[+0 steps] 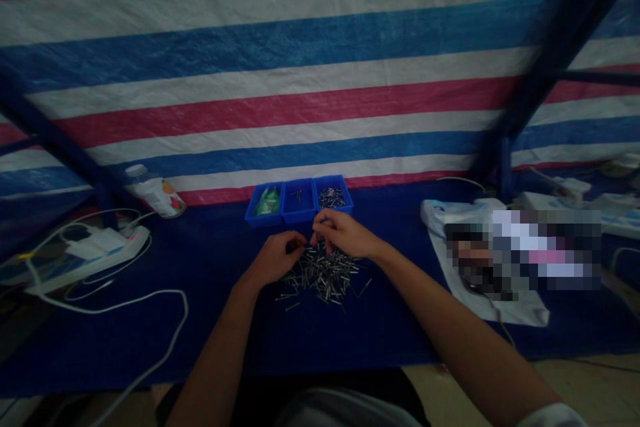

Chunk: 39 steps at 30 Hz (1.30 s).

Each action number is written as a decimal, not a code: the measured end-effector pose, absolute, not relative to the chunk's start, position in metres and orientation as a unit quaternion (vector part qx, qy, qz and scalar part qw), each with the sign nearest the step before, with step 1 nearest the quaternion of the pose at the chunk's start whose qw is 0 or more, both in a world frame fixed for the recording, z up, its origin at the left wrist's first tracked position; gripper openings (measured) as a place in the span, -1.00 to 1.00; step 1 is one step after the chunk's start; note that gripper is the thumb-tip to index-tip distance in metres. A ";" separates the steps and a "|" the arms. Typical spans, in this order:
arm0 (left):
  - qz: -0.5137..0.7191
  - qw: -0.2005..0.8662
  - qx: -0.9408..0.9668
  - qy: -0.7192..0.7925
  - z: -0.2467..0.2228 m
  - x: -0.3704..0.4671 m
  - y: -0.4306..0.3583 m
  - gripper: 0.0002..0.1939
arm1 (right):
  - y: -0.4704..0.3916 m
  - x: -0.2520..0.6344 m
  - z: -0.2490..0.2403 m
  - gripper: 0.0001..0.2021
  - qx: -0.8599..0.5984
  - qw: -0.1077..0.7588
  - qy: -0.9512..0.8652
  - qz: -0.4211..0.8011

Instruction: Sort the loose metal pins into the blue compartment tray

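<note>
A loose pile of thin, silvery, nail-like metal pieces (330, 277) lies on the blue tabletop in front of me. My left hand (277, 257) is over the pile's left edge, its fingers curled together in a pinch. Across from it, my right hand (344, 232) bends over the far side of the pile, thumb and fingers also pinched. Whatever either hand holds is too small and dark to make out. Just beyond the hands stand three joined blue trays: the left tray (265, 219) holds a green packet, the middle tray (299, 218) a few metal pieces, the right tray (349, 195) many.
At the left are a bottle (163, 197) and a white power strip (133, 247) with looping cables. A white plastic bag (523, 312) lies at the right, with blurred-out items on it. Behind the table (210, 340) hangs a striped sheet (300, 107) between dark blue posts.
</note>
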<state>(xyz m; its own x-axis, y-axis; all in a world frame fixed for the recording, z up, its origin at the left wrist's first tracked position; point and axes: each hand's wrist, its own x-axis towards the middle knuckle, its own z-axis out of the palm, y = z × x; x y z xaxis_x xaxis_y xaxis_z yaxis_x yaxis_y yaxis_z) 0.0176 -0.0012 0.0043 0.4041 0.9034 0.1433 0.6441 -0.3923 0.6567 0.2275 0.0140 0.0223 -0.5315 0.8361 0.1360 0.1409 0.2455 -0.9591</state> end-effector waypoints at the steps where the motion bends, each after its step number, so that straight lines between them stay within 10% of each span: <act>1: 0.249 0.258 0.797 0.486 0.004 0.018 -0.001 -0.84 | 0.014 0.227 0.023 -0.83 -0.345 0.345 -0.696 0.527; 18: 0.236 0.251 0.791 0.506 0.004 0.019 -0.001 -0.81 | 0.028 0.233 0.027 -0.80 -0.386 0.528 -0.507 0.561; 28: 0.241 0.255 0.791 0.501 0.001 0.018 0.000 -0.80 | 0.034 0.238 0.023 -0.51 -0.466 0.563 -0.430 0.530; 39: 0.240 0.246 0.790 0.508 0.003 0.019 -0.001 -0.79 | 0.041 0.243 0.018 -0.68 -0.525 0.538 -0.450 0.482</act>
